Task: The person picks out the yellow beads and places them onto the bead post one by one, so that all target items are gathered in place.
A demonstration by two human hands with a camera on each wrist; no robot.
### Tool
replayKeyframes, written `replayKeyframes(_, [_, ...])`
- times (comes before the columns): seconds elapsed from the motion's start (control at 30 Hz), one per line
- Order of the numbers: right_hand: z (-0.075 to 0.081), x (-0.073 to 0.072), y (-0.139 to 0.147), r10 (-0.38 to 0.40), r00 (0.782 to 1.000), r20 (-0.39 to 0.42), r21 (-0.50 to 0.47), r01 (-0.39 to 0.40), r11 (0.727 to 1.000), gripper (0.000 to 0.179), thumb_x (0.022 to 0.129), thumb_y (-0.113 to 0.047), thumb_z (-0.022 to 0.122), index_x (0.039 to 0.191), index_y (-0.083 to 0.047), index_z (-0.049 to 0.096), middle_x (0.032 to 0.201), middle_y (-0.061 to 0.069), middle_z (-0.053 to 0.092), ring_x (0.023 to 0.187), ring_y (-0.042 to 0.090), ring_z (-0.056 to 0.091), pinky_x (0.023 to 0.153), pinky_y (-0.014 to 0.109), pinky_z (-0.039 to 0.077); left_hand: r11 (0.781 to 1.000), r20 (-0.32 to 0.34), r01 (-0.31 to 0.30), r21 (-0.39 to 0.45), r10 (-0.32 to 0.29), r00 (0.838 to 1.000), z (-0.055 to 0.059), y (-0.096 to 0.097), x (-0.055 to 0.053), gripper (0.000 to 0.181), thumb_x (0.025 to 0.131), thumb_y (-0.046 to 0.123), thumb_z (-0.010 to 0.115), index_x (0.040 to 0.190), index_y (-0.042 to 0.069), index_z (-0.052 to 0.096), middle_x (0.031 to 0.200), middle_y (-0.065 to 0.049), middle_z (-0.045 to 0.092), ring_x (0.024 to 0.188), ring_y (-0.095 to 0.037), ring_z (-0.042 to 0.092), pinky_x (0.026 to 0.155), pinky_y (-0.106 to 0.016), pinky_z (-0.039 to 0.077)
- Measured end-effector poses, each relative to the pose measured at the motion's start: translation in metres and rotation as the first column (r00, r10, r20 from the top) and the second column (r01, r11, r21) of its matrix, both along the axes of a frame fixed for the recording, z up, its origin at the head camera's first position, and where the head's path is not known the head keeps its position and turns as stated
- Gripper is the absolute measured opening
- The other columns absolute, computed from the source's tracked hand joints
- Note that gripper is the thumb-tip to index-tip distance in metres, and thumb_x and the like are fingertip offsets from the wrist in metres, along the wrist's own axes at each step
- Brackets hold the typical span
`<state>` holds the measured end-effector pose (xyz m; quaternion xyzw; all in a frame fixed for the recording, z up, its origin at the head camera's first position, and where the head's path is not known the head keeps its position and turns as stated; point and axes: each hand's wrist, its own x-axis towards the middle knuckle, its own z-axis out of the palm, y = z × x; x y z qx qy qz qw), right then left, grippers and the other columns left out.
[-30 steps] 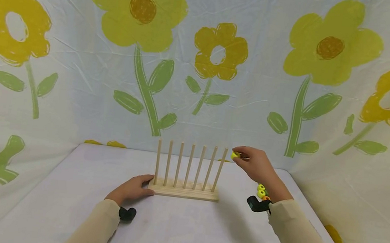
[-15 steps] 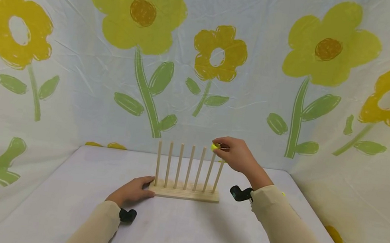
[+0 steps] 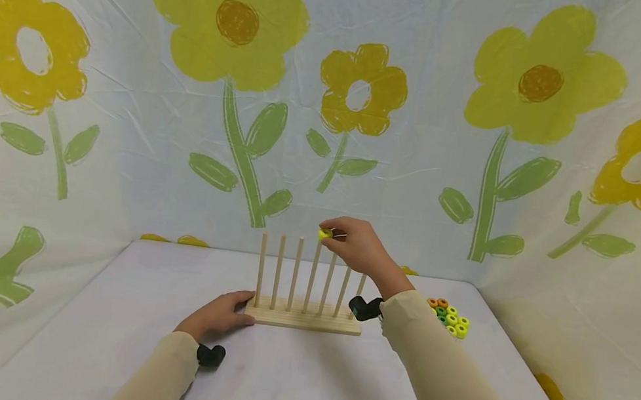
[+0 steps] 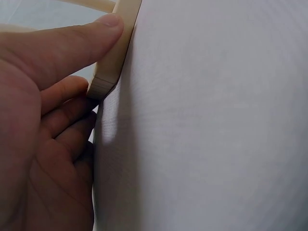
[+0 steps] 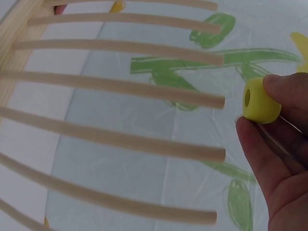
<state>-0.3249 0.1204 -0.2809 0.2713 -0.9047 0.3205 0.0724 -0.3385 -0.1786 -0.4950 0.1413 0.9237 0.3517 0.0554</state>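
Note:
A yellow bead (image 3: 325,234) with a hole through it is pinched between the thumb and fingers of my right hand (image 3: 361,247). It is held at the top of a middle rod of the wooden peg rack (image 3: 306,322). The right wrist view shows the bead (image 5: 262,103) apart from the rod tips, its hole facing them. Several upright rods stand bare on the rack's flat base. My left hand (image 3: 217,315) grips the base at its left end; in the left wrist view the thumb (image 4: 98,36) lies on one side of the wood and fingers touch the end.
Several loose beads (image 3: 461,332), yellow, green and orange, lie on the white table (image 3: 253,377) right of the rack, partly behind my right sleeve. A flower-printed cloth (image 3: 405,190) hangs behind and along the sides of the table.
My right hand has moved left with the yellow bead, from beyond the rightmost rod to a middle rod, uncovering the loose beads. My left hand stays on the base.

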Motion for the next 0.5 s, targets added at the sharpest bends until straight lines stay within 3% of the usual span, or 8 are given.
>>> replayKeyframes(0.5, [-0.002,-0.011,-0.041,0.002,1.000,-0.012,0.004,-0.002,1.000,0.034,0.095,-0.020,0.063,0.129,-0.014,0.063,0.130,0.004,0.063,0.114,0.021,0.065,0.093,0.031,0.056,1.000,0.006,-0.018,-0.009,0.018,1.000,0.000,0.000,0.001,0.073,0.083,0.039,0.075,0.143,0.009,0.047,0.148,-0.014,0.046,0.140,-0.037,0.037,0.115,-0.054,0.032])
